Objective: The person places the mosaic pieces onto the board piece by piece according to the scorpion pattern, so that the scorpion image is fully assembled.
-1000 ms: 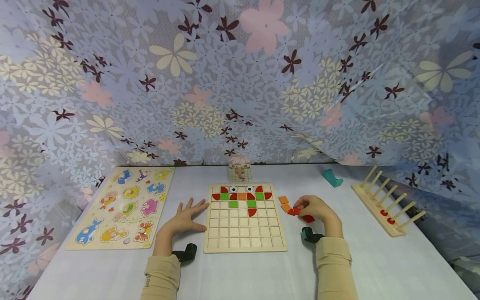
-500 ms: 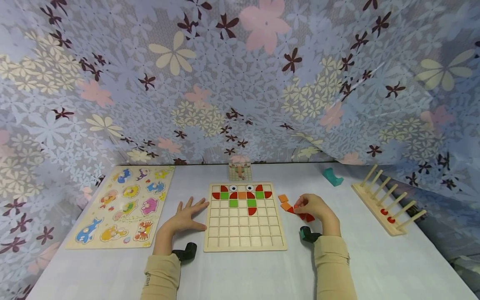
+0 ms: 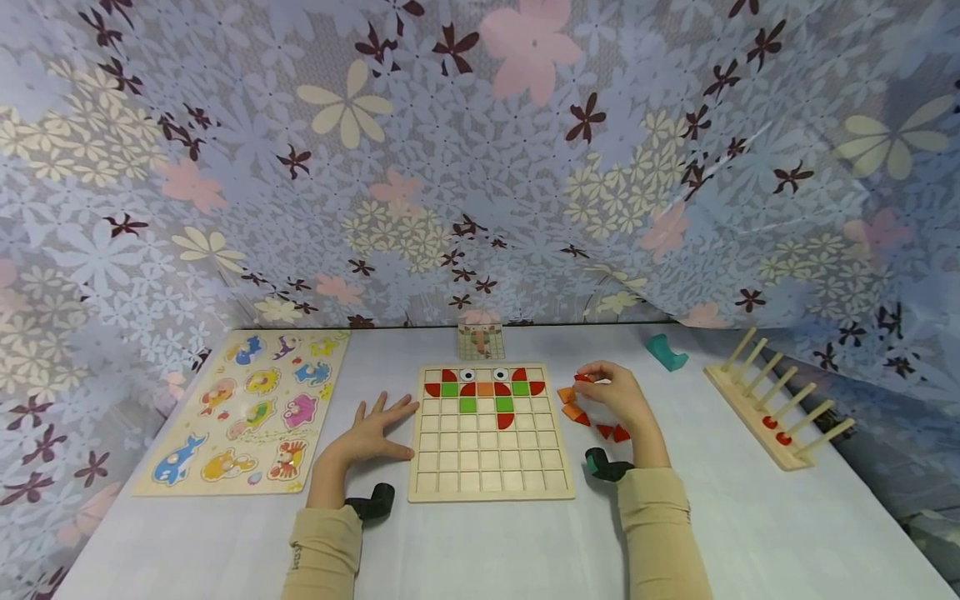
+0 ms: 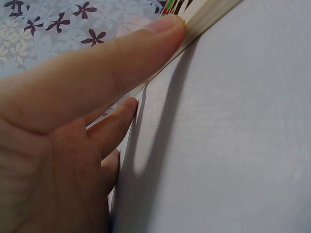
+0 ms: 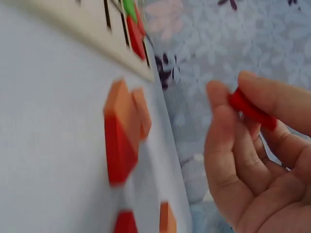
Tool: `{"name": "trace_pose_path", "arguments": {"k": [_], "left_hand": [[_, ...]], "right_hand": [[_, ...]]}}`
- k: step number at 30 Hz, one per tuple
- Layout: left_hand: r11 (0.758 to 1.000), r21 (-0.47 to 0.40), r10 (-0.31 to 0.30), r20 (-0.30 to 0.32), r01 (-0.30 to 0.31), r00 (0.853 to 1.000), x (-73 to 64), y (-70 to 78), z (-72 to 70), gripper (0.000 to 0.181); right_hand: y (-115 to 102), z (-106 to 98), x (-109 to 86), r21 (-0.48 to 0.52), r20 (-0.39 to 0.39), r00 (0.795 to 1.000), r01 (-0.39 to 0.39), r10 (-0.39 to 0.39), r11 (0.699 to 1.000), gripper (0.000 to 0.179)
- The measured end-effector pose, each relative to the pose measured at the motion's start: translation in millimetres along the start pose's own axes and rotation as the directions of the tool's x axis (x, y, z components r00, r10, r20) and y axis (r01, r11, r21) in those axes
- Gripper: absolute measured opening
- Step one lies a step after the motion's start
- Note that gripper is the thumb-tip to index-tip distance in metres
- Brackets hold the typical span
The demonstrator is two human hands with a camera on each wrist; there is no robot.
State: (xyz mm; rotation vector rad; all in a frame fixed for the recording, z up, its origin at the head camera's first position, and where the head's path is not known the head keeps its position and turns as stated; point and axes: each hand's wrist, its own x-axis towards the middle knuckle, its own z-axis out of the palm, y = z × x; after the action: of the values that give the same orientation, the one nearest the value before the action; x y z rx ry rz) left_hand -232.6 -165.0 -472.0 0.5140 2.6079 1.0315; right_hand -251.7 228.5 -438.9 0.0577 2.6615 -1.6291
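Note:
A square wooden grid board (image 3: 491, 460) lies mid-table, with red, green and orange tiles and two eye tiles in its upper rows. My left hand (image 3: 365, 439) is spread beside the board, its thumb and a fingertip at the left edge. In the left wrist view the thumb (image 4: 121, 60) lies straight against the board's side. Right of the board, my right hand (image 3: 617, 396) pinches a small red tile (image 5: 251, 109) between thumb and fingers, raised off the table. Its full shape is partly covered. Below the hand lie loose orange tiles (image 3: 567, 413) and red tiles (image 3: 621, 433).
A pattern card (image 3: 481, 342) stands behind the board. An animal puzzle board (image 3: 247, 417) lies on the left. On the right are a teal curved block (image 3: 666, 353) and a wooden peg rack (image 3: 772, 425) with red beads. A floral cloth (image 3: 480, 167) hangs behind.
My right hand has picked up a red tile from the loose pieces and moved up and slightly left with it. My left hand has stayed at the board's edge.

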Motion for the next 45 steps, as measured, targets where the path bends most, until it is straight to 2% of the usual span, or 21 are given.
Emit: {"name": "trace_pose_path", "arguments": {"k": [7,10,14,17,22,27,30,37,41,45], "left_hand": [[1.0,-0.005,-0.001,0.0,0.001,1.0,0.6,-0.4,0.0,0.084],[1.0,-0.004,0.0,-0.004,0.0,1.0,0.6,-0.9,0.2,0.084],[1.0,-0.009,0.002,-0.003,-0.002,1.0,0.7,-0.7,-0.1,0.084],[1.0,-0.015,0.004,0.005,-0.004,1.0,1.2,0.2,-0.3,0.084],[1.0,-0.018,0.007,0.016,-0.007,1.0,0.7,1.7,-0.5,0.083],[1.0,-0.008,-0.008,0.007,0.008,1.0,0.2,1.2,-0.4,0.083],[1.0,-0.014,-0.009,0.004,0.009,1.0,0.5,1.1,-0.7,0.084],[1.0,-0.017,-0.004,0.005,0.004,1.0,0.2,1.2,-0.9,0.084],[1.0,-0.016,-0.001,0.003,0.001,1.0,-0.2,0.7,-1.0,0.084],[1.0,-0.017,0.001,0.007,-0.001,1.0,-1.0,0.5,-0.9,0.084]], "right_hand": [[-15,13,-0.1,0.058,0.006,1.0,-0.019,0.019,0.998,0.041],[-20,16,-1.3,0.089,0.011,1.0,-0.026,0.025,0.996,0.038],[-26,21,-2.2,0.066,0.015,1.0,-0.026,0.025,0.998,0.034],[-30,27,-2.7,0.074,0.047,0.999,-0.019,0.015,0.997,0.032],[-36,42,-4.0,0.068,0.127,0.99,0.052,-0.06,0.996,0.032],[-46,62,-4.8,0.037,0.2,0.969,0.138,-0.143,0.99,0.026],[-54,76,-6.0,-0.019,0.234,0.96,0.161,-0.152,0.987,0.023],[-69,114,-7.1,-0.196,0.292,0.953,0.146,-0.084,0.97,0.01],[-73,130,-7.0,-0.292,0.292,0.952,0.178,-0.089,0.94,0.005],[-75,137,-5.6,-0.379,0.289,0.955,0.175,-0.063,0.909,0.005]]}}
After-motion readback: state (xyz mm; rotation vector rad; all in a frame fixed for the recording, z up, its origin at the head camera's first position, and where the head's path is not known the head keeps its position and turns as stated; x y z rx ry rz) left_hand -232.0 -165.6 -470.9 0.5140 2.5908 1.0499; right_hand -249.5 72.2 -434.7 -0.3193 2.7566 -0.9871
